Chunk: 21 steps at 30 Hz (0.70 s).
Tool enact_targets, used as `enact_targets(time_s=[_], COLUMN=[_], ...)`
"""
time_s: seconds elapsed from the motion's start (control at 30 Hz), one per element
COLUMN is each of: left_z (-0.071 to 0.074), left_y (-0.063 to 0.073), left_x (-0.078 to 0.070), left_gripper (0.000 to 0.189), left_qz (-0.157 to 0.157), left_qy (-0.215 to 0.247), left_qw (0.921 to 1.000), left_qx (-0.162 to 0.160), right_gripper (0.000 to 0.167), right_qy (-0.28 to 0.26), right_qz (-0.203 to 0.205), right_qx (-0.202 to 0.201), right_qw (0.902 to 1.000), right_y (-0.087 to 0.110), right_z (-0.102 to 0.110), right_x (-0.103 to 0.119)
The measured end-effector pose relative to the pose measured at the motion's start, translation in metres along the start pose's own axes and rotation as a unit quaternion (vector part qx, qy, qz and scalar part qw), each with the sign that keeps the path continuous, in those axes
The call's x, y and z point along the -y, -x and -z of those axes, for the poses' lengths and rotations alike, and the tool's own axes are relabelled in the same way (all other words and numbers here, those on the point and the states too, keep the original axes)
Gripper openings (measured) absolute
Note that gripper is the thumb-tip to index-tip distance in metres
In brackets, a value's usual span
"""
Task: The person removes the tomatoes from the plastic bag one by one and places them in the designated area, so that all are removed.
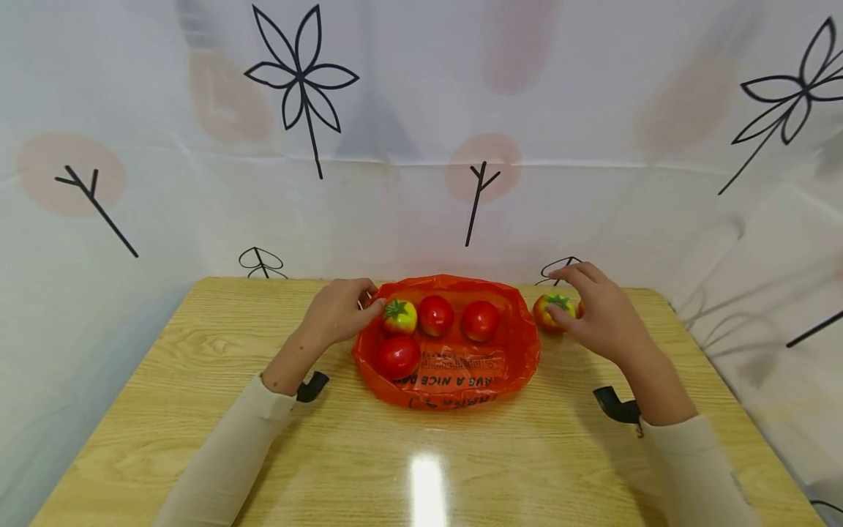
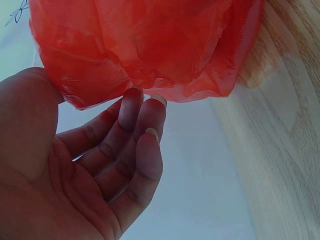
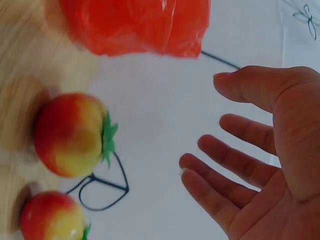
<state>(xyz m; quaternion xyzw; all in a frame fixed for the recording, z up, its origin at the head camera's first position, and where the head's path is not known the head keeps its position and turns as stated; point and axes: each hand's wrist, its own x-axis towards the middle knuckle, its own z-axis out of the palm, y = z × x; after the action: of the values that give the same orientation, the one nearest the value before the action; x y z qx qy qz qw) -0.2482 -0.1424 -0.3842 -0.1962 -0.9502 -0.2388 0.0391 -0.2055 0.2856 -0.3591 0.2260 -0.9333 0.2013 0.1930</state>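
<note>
left hand point(image 1: 334, 311): fingers pinching translucent red thin-plastic bag point(image 1: 516, 373) by its rim | right hand point(image 1: 604, 318): fingers spread, near round red-yellow green-topped tomato point(image 1: 544, 316) on wooden desk point(image 1: 527, 461), beside bag | risk: off-centre contact could roll tomato away

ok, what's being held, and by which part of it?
Left hand holds the bag by its left rim. Right hand holds nothing.

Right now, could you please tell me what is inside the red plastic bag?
Inside the red bag lie three red tomatoes and one yellow-and-red tomato with green leaves; what lies beneath them is hidden.
</note>
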Motion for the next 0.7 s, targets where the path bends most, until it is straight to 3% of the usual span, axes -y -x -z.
enact_targets(time_s=[0.2, 0.7], left_z=[0.000, 0.000], left_y=[0.000, -0.001], left_x=[0.000, 0.001], left_gripper=[0.028, 0.028], left_qz=[0.002, 0.004], left_qy=[-0.002, -0.004], left_qw=[1.0000, 1.0000], left_qx=[0.000, -0.003], right_gripper=[0.043, 0.044], right_qy=[-0.024, -0.023], right_qz=[0.025, 0.064], right_qx=[-0.011, -0.003], right_qw=[0.9993, 0.9977], right_y=[-0.003, -0.008], right_z=[-0.012, -0.028], right_x=[0.011, 0.037])
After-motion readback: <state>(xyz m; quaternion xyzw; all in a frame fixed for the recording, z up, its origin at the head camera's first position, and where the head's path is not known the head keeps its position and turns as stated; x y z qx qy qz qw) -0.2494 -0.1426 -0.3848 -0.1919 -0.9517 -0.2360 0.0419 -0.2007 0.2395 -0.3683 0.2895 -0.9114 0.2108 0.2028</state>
